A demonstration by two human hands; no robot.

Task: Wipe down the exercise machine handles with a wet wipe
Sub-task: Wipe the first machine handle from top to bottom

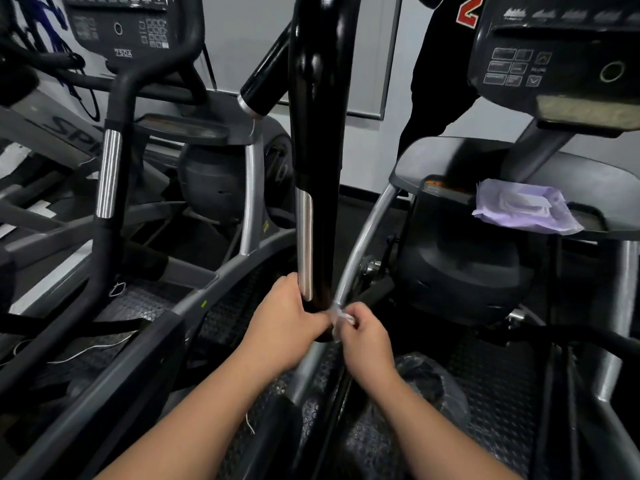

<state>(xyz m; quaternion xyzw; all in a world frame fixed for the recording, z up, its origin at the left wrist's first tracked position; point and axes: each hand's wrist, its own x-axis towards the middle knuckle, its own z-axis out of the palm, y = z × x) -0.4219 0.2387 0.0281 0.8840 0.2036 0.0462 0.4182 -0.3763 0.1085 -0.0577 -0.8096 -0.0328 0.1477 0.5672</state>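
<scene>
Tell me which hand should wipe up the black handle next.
Right. The right hand already pinches the wet wipe against the black handle, while the left hand grips the handle's base, steadying it.

Worn on the head, looking forward and down, close over a black handle; edges bent, probably by the wide lens.

Wet wipe mostly hidden inside right hand; handle top cut off.
</scene>
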